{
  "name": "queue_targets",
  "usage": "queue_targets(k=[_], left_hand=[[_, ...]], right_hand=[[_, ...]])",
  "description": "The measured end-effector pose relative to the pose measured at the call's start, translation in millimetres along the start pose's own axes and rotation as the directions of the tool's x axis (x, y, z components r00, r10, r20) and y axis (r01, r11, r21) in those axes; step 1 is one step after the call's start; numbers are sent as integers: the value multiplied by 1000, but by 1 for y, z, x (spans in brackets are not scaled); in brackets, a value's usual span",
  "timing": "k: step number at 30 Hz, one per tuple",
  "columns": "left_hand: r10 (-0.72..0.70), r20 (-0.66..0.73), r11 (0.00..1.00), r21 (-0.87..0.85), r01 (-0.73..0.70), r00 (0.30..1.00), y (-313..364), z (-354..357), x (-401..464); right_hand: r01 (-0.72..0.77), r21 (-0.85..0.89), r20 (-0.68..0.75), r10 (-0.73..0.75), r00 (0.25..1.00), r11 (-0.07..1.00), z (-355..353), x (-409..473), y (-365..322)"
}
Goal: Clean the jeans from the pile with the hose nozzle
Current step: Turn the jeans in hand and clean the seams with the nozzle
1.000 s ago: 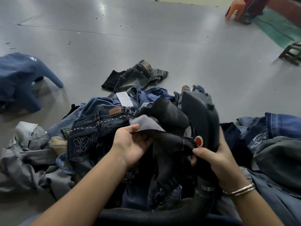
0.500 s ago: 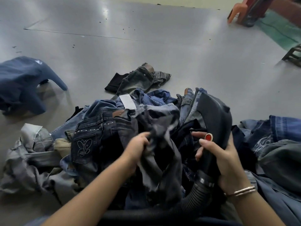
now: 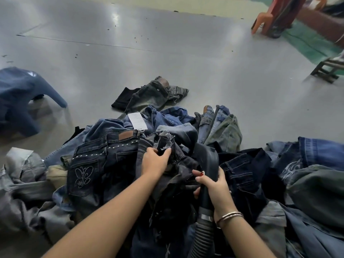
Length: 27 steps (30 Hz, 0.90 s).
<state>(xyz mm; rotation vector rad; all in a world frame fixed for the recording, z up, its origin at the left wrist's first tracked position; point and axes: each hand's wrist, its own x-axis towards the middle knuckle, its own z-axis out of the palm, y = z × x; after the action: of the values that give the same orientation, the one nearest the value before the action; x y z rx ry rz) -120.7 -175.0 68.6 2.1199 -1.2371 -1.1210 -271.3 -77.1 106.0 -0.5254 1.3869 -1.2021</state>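
A big pile of jeans [image 3: 111, 164] in blue, grey and black covers the floor in front of me. My left hand [image 3: 155, 161] grips a dark frayed pair of jeans [image 3: 178, 159] on top of the pile, fingers curled round a fold. My right hand [image 3: 214, 187] holds the black hose nozzle [image 3: 209, 161], whose wide mouth lies down against the dark denim just right of my left hand. The ribbed black hose [image 3: 202, 237] runs from the nozzle toward me.
A separate grey pair of jeans [image 3: 154, 94] lies on the grey floor [image 3: 167, 53] beyond the pile. A blue plastic stool [image 3: 20, 97] lies tipped at the left. Orange chair legs [image 3: 264, 21] and a wooden frame [image 3: 327, 69] stand at the far right.
The nozzle came down from an upright, raised position and now lies low against the dark jeans. My left hand moved forward and took a new hold on the frayed fabric.
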Motion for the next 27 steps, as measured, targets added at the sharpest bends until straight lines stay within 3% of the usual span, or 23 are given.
queue_targets(k=[3, 6, 8, 11, 15, 18, 23, 25, 27], left_hand=[[-144, 127, 989, -19, 148, 981, 21, 18, 16], [-109, 136, 993, 54, 103, 985, 24, 37, 28], [-85, 128, 990, -98, 98, 988, 23, 41, 28], [-121, 271, 831, -498, 247, 955, 15, 46, 31], [-221, 413, 884, -297, 360, 883, 6, 45, 30], [-258, 355, 955, -49, 293, 899, -3, 53, 31], [-276, 193, 932, 294, 212, 942, -37, 70, 35], [-200, 177, 940, 312, 138, 964, -47, 69, 37], [-110, 165, 989, 117, 91, 980, -49, 63, 42]], right_hand=[[45, 8, 15, -45, 999, 999, 2, -3, -11], [139, 12, 55, -139, 989, 990, 6, -10, -30], [200, 33, 89, -202, 975, 979, 8, -15, -45], [261, 69, 136, -268, 954, 963, 8, -24, -63], [250, 55, 163, -256, 953, 967, 7, -40, -65], [206, 22, 174, -206, 963, 978, 0, -48, -63], [128, -43, 219, -116, 969, 991, -13, -46, -67], [131, -63, 208, -115, 971, 989, -13, -43, -66], [154, -77, 193, -137, 972, 985, -12, -42, -66]])
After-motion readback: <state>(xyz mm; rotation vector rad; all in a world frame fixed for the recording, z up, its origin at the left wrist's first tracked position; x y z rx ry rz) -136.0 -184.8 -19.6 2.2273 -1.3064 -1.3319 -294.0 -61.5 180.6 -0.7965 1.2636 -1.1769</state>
